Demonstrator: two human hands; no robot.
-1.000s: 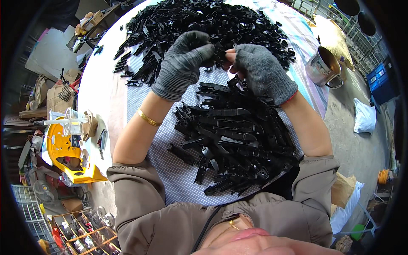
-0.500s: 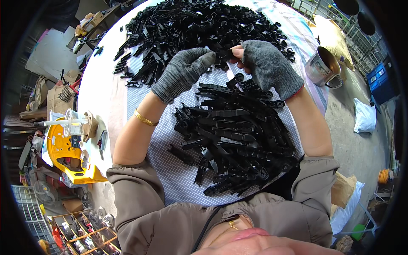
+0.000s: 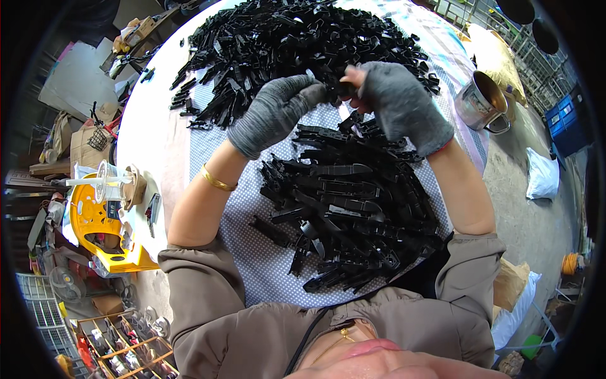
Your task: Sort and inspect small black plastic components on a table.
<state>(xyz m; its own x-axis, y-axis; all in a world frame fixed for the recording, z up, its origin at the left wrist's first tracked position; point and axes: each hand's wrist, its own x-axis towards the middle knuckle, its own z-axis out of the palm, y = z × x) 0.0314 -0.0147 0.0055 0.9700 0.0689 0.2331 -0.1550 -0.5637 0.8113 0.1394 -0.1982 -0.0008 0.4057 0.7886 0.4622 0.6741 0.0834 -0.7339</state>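
Note:
Both hands wear grey knit gloves and meet over the near side of a big heap of small black plastic parts. My left hand is closed in a pinch on a small black plastic part. Facing it, my right hand, its fingertips bare, is closed on the other end of that part. The part's exact shape is lost against the dark heap. Between my forearms lies a second pile of longer black plastic pieces, several in rough rows, on a dotted cloth.
A metal mug stands at the table's right edge. On the left are a clear cup with a straw and a yellow plastic chair. Beyond the table sit a blue crate, a white bag and a wooden rack.
My hands have drawn slightly closer together around the black part. Both wrists have shifted and turned a little, the right glove smeared slightly by motion. The piles look the same.

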